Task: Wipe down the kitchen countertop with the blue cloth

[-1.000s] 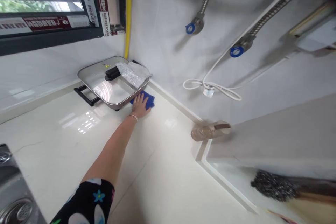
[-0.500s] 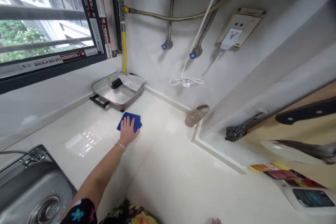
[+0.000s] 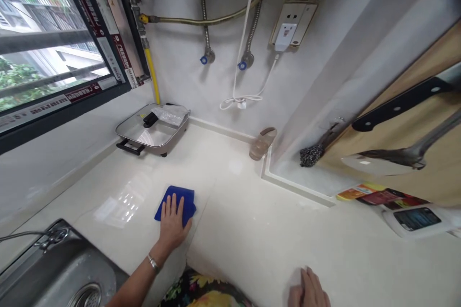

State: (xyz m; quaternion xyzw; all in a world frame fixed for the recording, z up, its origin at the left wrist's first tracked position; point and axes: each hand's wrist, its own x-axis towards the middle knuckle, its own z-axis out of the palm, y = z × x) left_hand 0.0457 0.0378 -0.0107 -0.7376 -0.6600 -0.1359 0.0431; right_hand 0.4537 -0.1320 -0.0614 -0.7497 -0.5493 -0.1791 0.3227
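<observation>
My left hand [image 3: 173, 228] lies flat with fingers spread on a folded blue cloth [image 3: 188, 201], pressing it to the white countertop [image 3: 230, 230]. The cloth shows beyond the fingertips and at the thumb side. A silver bracelet is on that wrist. At the bottom edge my right hand [image 3: 311, 290] rests on the counter, partly cut off by the frame. Its fingers reach forward close together, and nothing shows in them.
An electric pan [image 3: 165, 143] with a glass lid stands in the back corner. Left is a steel sink [image 3: 97, 259]. A brown translucent cup-like holder [image 3: 261, 146] sits by the wall corner. Right are a steel-wool brush [image 3: 311, 155], a knife [image 3: 396, 105], a ladle [image 3: 389, 158] and a white device [image 3: 418, 220].
My left hand has drawn the blue cloth back along the counter, away from the pan and nearer to me. More of my right hand has come into view. The view has shifted.
</observation>
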